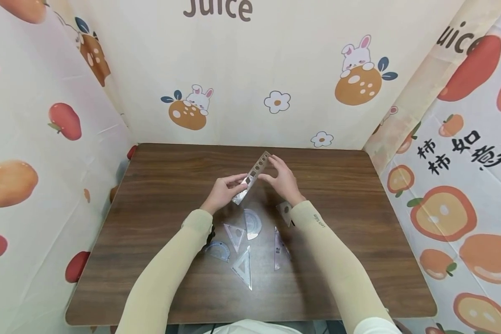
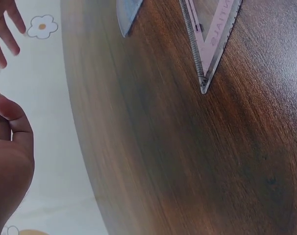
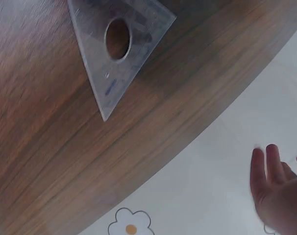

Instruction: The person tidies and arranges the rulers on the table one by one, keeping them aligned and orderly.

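A clear ruler point(image 1: 257, 166) with a row of cut-out shapes is held up at a slant over the back of the table. My left hand point(image 1: 222, 192) pinches its lower end, thumb on top and fingers behind. At the upper end, the fingertips of my right hand point(image 1: 285, 182) are right at the ruler's edge, the thumb spread apart. Those fingers look extended in the right wrist view, where the hand point(image 3: 281, 196) shows at the right edge. Under the right wrist lies a clear set square point(image 1: 285, 212) with a round hole.
Nearer me on the wooden table point(image 1: 158, 287) lie two protractors, one upper point(image 1: 254, 225) and one lower left point(image 1: 218, 251). Around them are a small set square point(image 1: 228, 228), a larger one point(image 1: 250, 271) and a pinkish one point(image 1: 278, 257). A printed cloth wall point(image 1: 242, 60) stands behind.
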{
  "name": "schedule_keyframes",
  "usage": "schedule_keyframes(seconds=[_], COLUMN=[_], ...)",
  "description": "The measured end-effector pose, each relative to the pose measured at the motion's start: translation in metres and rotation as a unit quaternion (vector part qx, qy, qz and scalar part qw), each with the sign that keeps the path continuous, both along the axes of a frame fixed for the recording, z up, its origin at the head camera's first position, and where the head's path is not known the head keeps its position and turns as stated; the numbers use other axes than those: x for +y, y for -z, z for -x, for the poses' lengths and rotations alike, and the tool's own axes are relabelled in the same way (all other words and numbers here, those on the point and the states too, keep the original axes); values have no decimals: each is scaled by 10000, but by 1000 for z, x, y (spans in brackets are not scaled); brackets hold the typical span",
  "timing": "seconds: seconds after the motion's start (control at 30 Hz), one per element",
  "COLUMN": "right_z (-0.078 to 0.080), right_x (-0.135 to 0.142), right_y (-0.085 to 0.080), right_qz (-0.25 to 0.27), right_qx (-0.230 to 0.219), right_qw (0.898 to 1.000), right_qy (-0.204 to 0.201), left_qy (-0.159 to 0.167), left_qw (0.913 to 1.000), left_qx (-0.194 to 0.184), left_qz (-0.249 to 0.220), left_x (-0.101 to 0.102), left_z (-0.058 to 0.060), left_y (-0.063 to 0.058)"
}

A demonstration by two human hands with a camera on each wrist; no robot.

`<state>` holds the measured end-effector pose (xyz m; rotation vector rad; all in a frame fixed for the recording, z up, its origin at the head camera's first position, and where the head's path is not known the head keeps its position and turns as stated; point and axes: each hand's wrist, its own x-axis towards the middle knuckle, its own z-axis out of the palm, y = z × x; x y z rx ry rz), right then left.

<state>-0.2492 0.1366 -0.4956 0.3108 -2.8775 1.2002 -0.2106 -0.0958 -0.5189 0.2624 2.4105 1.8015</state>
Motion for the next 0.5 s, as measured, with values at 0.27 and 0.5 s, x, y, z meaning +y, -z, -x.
schedule_keyframes(seconds=[0.27,0.5], right_z=[-7,-13], right_x=[-9,-17], right_y=[7,12], right_qz=[693,871], right_qx=[-301,-390], right_qw=[9952,9902], right_qy=[-614,-1015], left_qy=[-90,-195], left_qw=[9995,9989], left_qx=[-104,-152], left_qz=[-269,-405], left_x=[0,-2], left_z=[-1,-1], left_y=[0,-3])
